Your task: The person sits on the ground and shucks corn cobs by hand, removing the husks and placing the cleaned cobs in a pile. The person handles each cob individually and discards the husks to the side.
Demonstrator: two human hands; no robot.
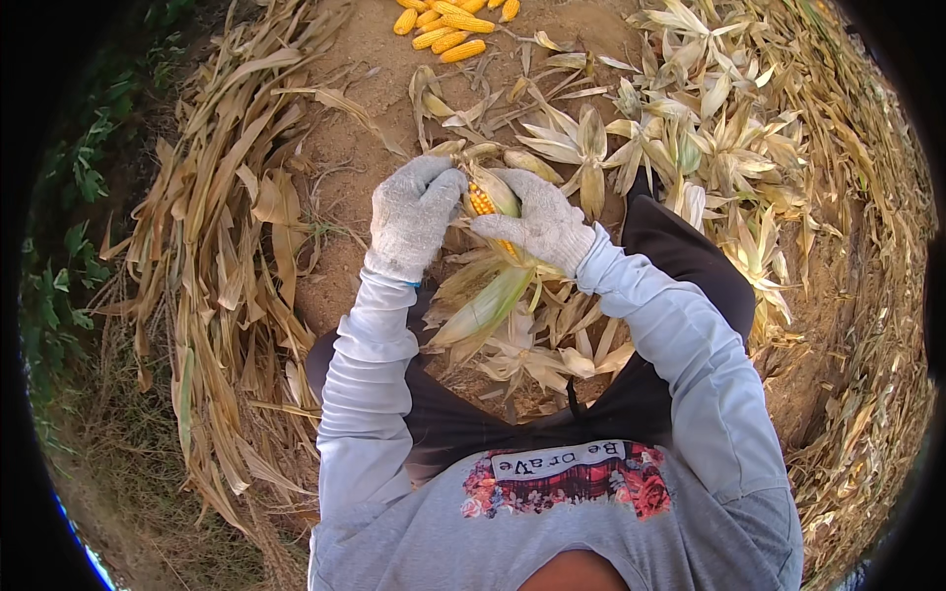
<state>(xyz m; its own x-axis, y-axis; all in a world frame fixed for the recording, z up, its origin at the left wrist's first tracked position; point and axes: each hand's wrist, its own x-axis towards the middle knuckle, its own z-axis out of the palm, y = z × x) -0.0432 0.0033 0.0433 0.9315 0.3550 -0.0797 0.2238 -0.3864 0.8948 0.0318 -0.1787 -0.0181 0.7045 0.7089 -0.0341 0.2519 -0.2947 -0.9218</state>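
Note:
Both my hands wear pale knitted gloves and meet at one ear of corn (482, 199), its husk partly peeled so that a strip of yellow kernels shows. My right hand (538, 218) grips the ear from its right side, thumb across the kernels. At the ear's upper left, my left hand (415, 210) has its thumb and fingers pinched together on the husk edge; the fingertips are partly hidden. A peeled green and tan husk leaf (484, 306) hangs below the ear. Several unpeeled ears, one of them a husked-over ear (533, 164), lie just beyond my hands.
Bare yellow corn ears (462, 37) are piled on the soil at the top. Empty husks (591, 148) are scattered to the right and between my legs. Dry corn stalks (222, 221) lie along the left, with more dry stalks (879, 295) along the right. Green plants (92, 162) stand at far left.

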